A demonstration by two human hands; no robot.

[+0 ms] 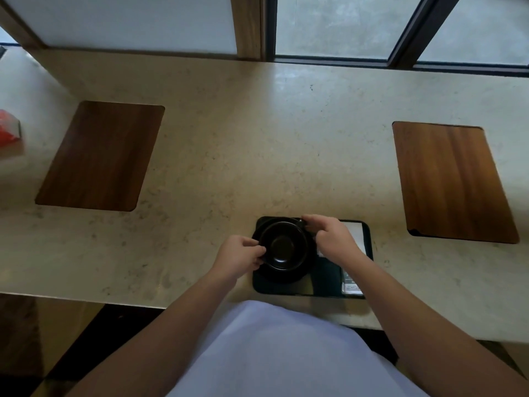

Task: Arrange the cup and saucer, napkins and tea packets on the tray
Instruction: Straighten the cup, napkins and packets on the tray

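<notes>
A dark rectangular tray (286, 287) lies near the counter's front edge. On its left half a black cup (283, 247) sits upright on a black saucer (286, 275). My left hand (239, 257) pinches the cup's left rim. My right hand (332, 237) grips the cup's handle at its upper right. A white napkin (356, 229) lies on the tray's right side, partly hidden under my right hand. A tea packet (352, 285) rests at the tray's near right corner.
Two brown wooden boards lie on the beige stone counter (229, 138), one at the left (100, 156) and one at the right (452, 181). A red object (10, 124) sits at the far left edge. Windows line the back.
</notes>
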